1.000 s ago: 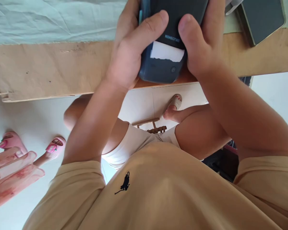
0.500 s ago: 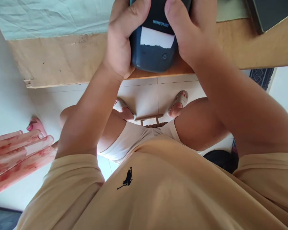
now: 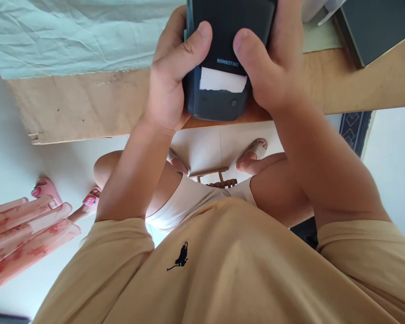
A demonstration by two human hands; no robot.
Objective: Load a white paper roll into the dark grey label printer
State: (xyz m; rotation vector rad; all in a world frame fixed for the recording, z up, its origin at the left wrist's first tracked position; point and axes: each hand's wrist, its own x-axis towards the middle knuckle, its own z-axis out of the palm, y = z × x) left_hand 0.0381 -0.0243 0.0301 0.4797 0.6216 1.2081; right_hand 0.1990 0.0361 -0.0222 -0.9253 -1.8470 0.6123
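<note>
Between my two hands is a dark NIIMBOT label printer (image 3: pixel 219 108), held above the table's front edge. A white paper label (image 3: pixel 222 81) with a ragged lower edge sticks out of its slot, just above the power button. My left hand (image 3: pixel 175 67) wraps round the printer's left side, its thumb lying on the top face. On the other side my right hand (image 3: pixel 270 63) grips it in the same way, thumb near the brand lettering. The far end of the printer is cut off by the frame's top, and most fingers are hidden beneath it.
A wooden table (image 3: pixel 87 108) is partly covered by a pale green cloth (image 3: pixel 81 36). At the right lies a dark flat device (image 3: pixel 378 31), with a whitish object (image 3: pixel 312 9) beside it. Another person in a pink patterned skirt (image 3: pixel 27 238) stands at the left.
The printer, both hands and the table sit lower in the picture, showing more of the printer's top. Both hands keep their hold. More of the other person's feet shows.
</note>
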